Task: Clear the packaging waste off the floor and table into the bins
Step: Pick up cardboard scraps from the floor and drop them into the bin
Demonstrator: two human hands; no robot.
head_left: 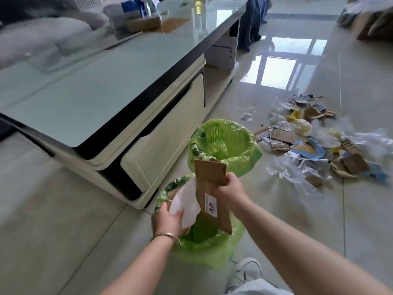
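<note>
Table (89, 86): glass-topped, filling the upper left of the frame.
Left hand (168, 220): lower centre, fingers closed round a white plastic scrap (186, 202) over the near bin (204, 250).
Right hand (230, 189): fingers pinching a labelled cardboard strip (212, 188) above that bin.
Far bin (225, 143): green-lined, centre.
Waste pile (319, 141): on the floor, right.

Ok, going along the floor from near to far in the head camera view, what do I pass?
White shoe → near green-lined bin → far green-lined bin → scattered pile of cardboard and plastic scraps → cardboard heap at the far right.
</note>
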